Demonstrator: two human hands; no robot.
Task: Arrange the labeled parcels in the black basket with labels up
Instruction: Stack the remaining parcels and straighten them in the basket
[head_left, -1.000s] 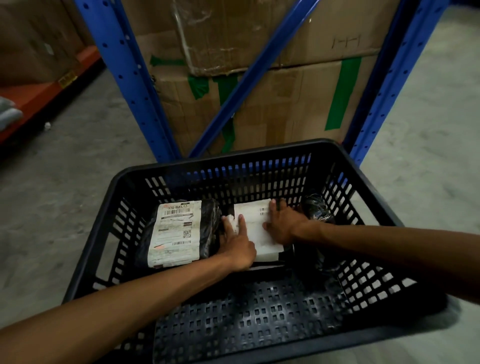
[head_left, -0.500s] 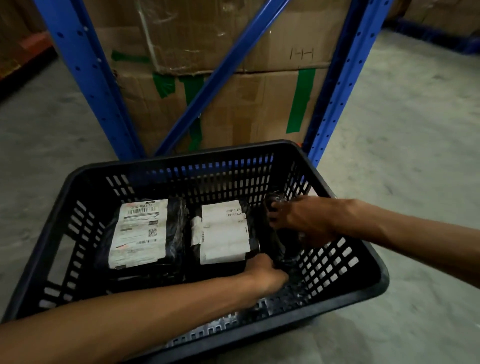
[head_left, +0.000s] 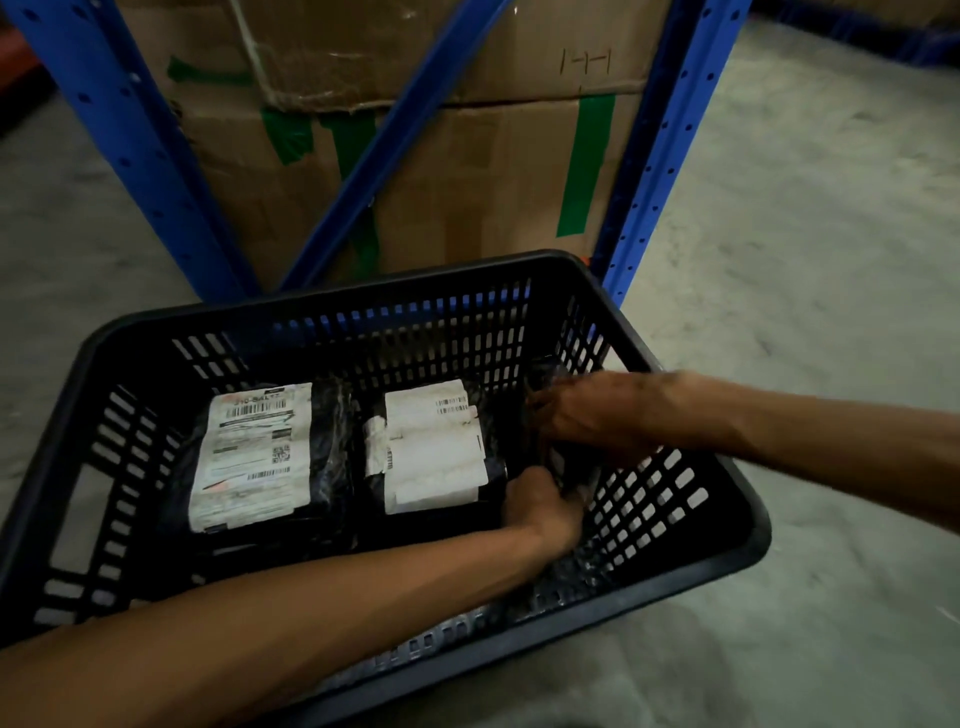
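A black slotted basket (head_left: 691, 395) stands on the concrete floor. Two black-wrapped parcels lie flat inside it, white labels up: one on the left (head_left: 254, 457), one in the middle (head_left: 434, 447). A third black parcel (head_left: 563, 462) stands on edge against the basket's right wall, no label showing. My right hand (head_left: 597, 418) grips its top and far end. My left hand (head_left: 545, 512) holds its near lower end, fingers curled around it. Most of that parcel is hidden behind both hands.
Blue steel rack posts (head_left: 660, 156) and a diagonal brace (head_left: 384, 145) rise just behind the basket. Stacked cardboard boxes (head_left: 457, 171) with green tape fill the rack. Grey concrete floor (head_left: 831, 260) stretches to the right.
Both hands left the middle parcel's label and moved right to the dark parcel by the basket's right wall. They now grip it at both ends.
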